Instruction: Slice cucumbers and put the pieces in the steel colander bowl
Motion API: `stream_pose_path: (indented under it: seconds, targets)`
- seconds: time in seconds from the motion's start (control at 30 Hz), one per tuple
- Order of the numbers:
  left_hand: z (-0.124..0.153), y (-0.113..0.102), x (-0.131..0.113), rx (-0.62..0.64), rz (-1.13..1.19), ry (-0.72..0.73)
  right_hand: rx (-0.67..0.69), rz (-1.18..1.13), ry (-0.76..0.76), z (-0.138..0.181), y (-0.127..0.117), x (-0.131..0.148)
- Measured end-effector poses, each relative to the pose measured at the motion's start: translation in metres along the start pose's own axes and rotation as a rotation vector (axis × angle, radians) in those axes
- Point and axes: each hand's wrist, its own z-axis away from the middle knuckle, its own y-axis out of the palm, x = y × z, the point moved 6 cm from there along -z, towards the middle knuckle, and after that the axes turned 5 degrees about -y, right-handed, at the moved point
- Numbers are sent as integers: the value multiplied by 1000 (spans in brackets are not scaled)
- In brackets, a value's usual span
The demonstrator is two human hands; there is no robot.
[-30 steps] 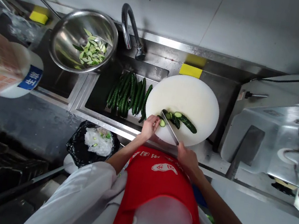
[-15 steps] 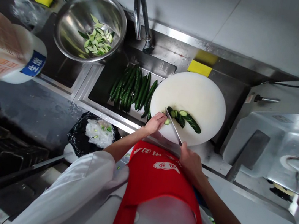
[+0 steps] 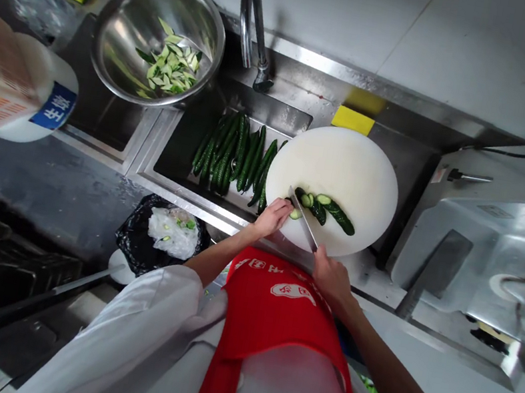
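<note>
A round white cutting board (image 3: 350,161) rests over the sink's right side. On its near left part lie cut cucumber pieces (image 3: 339,215), dark green with pale cut faces. My right hand (image 3: 330,276) is closed round the handle of a knife (image 3: 306,228), whose blade points up and left among the pieces. At the board's left edge, my left hand (image 3: 275,218) has its fingers curled on a piece of cucumber (image 3: 295,214), beside the blade; most of that piece is hidden. Whole cucumbers (image 3: 236,155) lie in the sink just left of the board.
A steel bowl (image 3: 117,42) holding cut green slices stands at the back left. Behind the board are a faucet (image 3: 262,74) and a yellow sponge (image 3: 353,120). A black-lined bin (image 3: 130,237) sits below the sink edge; steel equipment (image 3: 476,254) stands right.
The view has shifted slightly. Both hands, the knife and the cucumber pieces keep nearly the same places on the board.
</note>
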Motion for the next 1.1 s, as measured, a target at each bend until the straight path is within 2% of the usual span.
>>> stream_pose_path:
  seconds: [0.43,0.7,1.1]
  targets:
    - [8,5,12,-1,64,-70,15,11,2,-8,0,6]
    - [13,6,17,-10,28,-55,6,40,-36,-5,4,7]
    - [17,9,21,-31,69,-43,43,23,1,-14,5,8]
